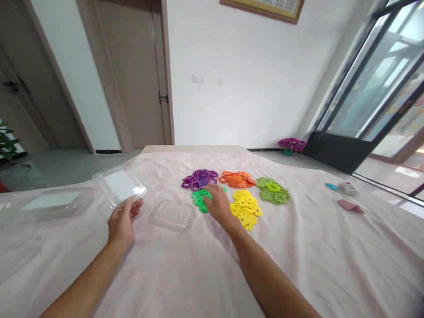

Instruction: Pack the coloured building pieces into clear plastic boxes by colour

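Note:
My left hand (122,221) holds a clear plastic box (119,186) by its near edge, lifted a little above the pale cloth. My right hand (218,204) rests palm down on a pile of bright green flat toy pieces (198,198), fingers curled over them. Around it lie piles of purple pieces (199,179), orange pieces (237,179), olive green pieces (273,191) and yellow pieces (247,207). A second clear plastic container (172,215) lies on the cloth between my hands.
A pink-white cloth (185,265) covers the wide surface. Another clear container (54,203) sits at the far left. Small items lie at the right: a teal piece (331,186), a white object (348,188), a pink wedge (350,206). Doors and a glass sliding door stand behind.

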A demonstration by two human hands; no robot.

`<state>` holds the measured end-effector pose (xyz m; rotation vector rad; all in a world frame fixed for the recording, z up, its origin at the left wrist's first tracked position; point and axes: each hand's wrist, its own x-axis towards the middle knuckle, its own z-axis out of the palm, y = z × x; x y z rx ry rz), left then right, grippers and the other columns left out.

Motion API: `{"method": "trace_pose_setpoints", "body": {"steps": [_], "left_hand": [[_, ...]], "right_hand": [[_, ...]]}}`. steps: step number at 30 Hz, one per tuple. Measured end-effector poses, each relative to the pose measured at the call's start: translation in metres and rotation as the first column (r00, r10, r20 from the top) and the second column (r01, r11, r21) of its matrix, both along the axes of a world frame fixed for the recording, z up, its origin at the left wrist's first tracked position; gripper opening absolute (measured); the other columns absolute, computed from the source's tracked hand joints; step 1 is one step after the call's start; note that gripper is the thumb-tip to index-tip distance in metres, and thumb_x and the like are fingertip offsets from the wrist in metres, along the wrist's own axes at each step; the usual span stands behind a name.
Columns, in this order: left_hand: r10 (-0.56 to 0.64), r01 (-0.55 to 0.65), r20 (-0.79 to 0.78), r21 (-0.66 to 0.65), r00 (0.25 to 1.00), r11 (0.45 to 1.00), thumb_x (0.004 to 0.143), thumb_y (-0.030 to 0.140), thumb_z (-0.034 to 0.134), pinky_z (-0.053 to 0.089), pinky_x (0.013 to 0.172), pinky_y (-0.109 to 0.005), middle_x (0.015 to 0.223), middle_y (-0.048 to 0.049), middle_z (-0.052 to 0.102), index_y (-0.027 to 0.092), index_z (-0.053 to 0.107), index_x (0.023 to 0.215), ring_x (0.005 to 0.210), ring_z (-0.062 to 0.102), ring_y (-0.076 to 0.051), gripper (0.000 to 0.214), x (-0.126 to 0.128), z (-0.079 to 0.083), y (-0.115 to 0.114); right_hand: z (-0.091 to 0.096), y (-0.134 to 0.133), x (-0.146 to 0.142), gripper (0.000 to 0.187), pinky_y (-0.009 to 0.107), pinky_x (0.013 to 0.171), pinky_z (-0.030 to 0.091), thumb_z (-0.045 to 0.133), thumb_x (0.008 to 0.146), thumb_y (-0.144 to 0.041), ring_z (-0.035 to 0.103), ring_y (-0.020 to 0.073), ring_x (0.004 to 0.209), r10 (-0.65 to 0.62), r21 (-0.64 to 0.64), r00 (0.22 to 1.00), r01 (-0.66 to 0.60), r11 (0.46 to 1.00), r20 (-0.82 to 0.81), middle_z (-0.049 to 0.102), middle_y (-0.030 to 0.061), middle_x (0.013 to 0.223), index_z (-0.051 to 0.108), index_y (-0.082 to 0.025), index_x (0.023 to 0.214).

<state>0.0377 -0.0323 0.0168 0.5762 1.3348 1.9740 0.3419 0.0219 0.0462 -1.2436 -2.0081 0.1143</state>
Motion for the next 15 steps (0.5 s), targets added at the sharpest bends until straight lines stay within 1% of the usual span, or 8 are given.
{"method": "trace_pose_setpoints", "body": {"steps": [2, 4, 6, 7, 9, 10, 12, 15], "left_hand": [[-0.056, 0.058, 0.052, -0.038, 0.997, 0.998, 0.078, 0.039, 0.069, 0.051, 0.073, -0.023, 0.091, -0.0040, 0.075, 0.021, 0.071, 0.102, 0.083, 0.070, -0.014, 0.030, -0.006, -0.001, 0.007], [-0.144, 0.150, 0.091, -0.074, 0.985, 0.986, 0.080, 0.034, 0.069, 0.051, 0.075, -0.023, 0.098, -0.0056, 0.075, 0.021, 0.070, 0.106, 0.087, 0.070, -0.014, 0.029, -0.010, 0.001, 0.016], [-0.283, 0.296, 0.138, -0.085, 0.949, 0.951, 0.085, 0.032, 0.064, 0.052, 0.078, -0.024, 0.105, -0.0073, 0.074, 0.021, 0.070, 0.108, 0.092, 0.069, -0.014, 0.027, -0.011, 0.006, 0.025], [-0.357, 0.370, 0.154, -0.068, 0.921, 0.926, 0.087, 0.032, 0.061, 0.052, 0.080, -0.025, 0.110, -0.0080, 0.073, 0.021, 0.070, 0.110, 0.094, 0.069, -0.014, 0.026, -0.010, 0.009, 0.030], [-0.481, 0.490, 0.152, -0.026, 0.863, 0.871, 0.090, 0.032, 0.057, 0.052, 0.084, -0.027, 0.119, -0.0090, 0.071, 0.020, 0.070, 0.112, 0.100, 0.067, -0.016, 0.028, -0.006, 0.014, 0.037], [-0.523, 0.529, 0.139, -0.003, 0.841, 0.849, 0.090, 0.032, 0.057, 0.052, 0.086, -0.028, 0.122, -0.0091, 0.069, 0.020, 0.070, 0.112, 0.102, 0.067, -0.017, 0.029, -0.002, 0.015, 0.039], [-0.578, 0.578, 0.110, 0.038, 0.808, 0.815, 0.089, 0.035, 0.059, 0.051, 0.091, -0.030, 0.126, -0.0090, 0.068, 0.020, 0.070, 0.113, 0.108, 0.065, -0.019, 0.031, 0.008, 0.015, 0.042], [-0.613, 0.607, 0.066, 0.082, 0.788, 0.790, 0.085, 0.041, 0.062, 0.046, 0.101, -0.035, 0.120, -0.0092, 0.070, 0.017, 0.071, 0.111, 0.113, 0.063, -0.022, 0.036, 0.026, 0.008, 0.040]], "right_hand": [[0.012, 0.011, 0.027, 0.034, 0.042, 0.106, 0.038, 0.062, 0.086, -0.025, 0.054, 0.0255, 0.121, -0.096, -0.127, 0.992, 0.106, 0.986, 0.085, 0.064, 0.0099, 0.126, 0.065, -0.021, 0.120], [0.020, 0.018, 0.057, 0.043, 0.042, 0.104, 0.039, 0.062, 0.087, -0.034, 0.053, 0.0269, 0.123, -0.203, -0.239, 0.968, 0.234, 0.942, 0.148, 0.062, 0.0104, 0.129, 0.060, -0.021, 0.129], [0.024, 0.022, 0.087, 0.051, 0.042, 0.101, 0.041, 0.063, 0.085, -0.044, 0.051, 0.0301, 0.126, -0.299, -0.325, 0.923, 0.367, 0.871, 0.241, 0.059, 0.0119, 0.133, 0.058, -0.022, 0.131], [0.024, 0.023, 0.100, 0.055, 0.043, 0.100, 0.041, 0.064, 0.083, -0.048, 0.051, 0.0319, 0.127, -0.345, -0.358, 0.892, 0.437, 0.825, 0.293, 0.058, 0.0132, 0.134, 0.058, -0.022, 0.132], [0.021, 0.023, 0.120, 0.061, 0.043, 0.097, 0.043, 0.064, 0.082, -0.054, 0.052, 0.0335, 0.125, -0.389, -0.418, 0.842, 0.528, 0.739, 0.374, 0.057, 0.0158, 0.135, 0.056, -0.022, 0.134], [0.019, 0.024, 0.128, 0.063, 0.043, 0.095, 0.043, 0.064, 0.081, -0.056, 0.053, 0.0335, 0.123, -0.393, -0.448, 0.827, 0.552, 0.704, 0.401, 0.058, 0.0165, 0.134, 0.055, -0.022, 0.134], [0.014, 0.024, 0.139, 0.064, 0.040, 0.093, 0.044, 0.066, 0.079, -0.057, 0.057, 0.0321, 0.119, -0.367, -0.503, 0.826, 0.555, 0.662, 0.428, 0.060, 0.0162, 0.130, 0.056, -0.022, 0.132], [0.008, 0.025, 0.147, 0.064, 0.038, 0.091, 0.045, 0.069, 0.075, -0.057, 0.060, 0.0302, 0.115, -0.324, -0.539, 0.840, 0.531, 0.654, 0.435, 0.064, 0.0142, 0.124, 0.058, -0.024, 0.128]]}}
